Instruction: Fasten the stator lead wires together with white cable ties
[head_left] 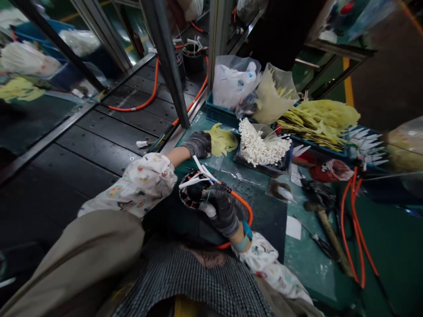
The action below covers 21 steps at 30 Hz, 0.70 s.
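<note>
Head view: right hand [222,210] grips the wound coil [194,193] on the bench [264,207]; left hand [198,144] reaches, fingers curled, onto yellow paper pieces [223,141]; white sleeves already fitted, insulation apparently unfinished

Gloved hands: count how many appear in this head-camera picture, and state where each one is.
2. The left hand reaches to the yellow pieces on the green bench. The right hand grips the wound coil nearer the body. No other hands are visible.
</note>
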Available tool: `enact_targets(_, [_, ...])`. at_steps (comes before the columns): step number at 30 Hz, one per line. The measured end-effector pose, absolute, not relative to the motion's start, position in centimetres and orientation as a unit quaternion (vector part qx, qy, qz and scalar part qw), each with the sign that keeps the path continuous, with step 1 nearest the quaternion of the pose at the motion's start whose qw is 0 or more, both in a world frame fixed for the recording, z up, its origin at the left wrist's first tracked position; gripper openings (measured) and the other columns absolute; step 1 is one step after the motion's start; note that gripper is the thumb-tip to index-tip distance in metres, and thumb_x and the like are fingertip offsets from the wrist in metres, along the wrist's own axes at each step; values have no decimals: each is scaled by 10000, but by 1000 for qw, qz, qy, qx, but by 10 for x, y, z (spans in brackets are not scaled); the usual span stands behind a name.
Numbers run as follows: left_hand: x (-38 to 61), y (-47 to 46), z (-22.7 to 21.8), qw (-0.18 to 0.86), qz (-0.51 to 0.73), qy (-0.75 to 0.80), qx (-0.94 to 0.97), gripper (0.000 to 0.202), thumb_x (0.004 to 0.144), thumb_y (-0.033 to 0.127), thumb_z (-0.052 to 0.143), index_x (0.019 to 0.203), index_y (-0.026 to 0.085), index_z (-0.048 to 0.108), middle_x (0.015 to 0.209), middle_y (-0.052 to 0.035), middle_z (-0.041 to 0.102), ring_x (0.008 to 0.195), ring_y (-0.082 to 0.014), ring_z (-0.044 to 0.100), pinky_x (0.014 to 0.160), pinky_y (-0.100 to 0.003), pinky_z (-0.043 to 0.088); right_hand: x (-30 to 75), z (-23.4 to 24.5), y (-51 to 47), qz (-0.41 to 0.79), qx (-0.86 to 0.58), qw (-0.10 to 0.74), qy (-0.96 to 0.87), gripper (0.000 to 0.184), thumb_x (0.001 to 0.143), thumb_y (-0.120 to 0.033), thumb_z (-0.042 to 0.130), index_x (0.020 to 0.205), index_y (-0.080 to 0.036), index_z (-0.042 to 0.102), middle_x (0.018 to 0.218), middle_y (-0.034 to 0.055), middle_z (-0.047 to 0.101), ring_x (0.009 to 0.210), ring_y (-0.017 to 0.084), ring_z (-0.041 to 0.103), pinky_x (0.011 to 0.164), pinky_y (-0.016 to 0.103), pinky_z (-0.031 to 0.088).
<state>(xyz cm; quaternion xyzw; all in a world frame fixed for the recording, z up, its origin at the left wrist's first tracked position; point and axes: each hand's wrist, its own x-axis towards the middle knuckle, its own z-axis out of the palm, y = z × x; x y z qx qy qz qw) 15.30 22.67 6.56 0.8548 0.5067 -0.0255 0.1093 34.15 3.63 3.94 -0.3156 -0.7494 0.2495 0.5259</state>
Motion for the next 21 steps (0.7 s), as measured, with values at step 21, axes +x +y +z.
enact_targets(21, [132, 238, 43, 167, 60, 587, 790, 452, 877, 398, 907, 1260, 170, 832, 1311, -116, 811, 1244, -310, 737, 1122, -389, 555, 335, 36, 38, 207, -313, 545, -750, 129, 1144, -342, 652, 1255, -281, 678, 1048, 27, 818, 955, 230, 813, 868, 396, 687])
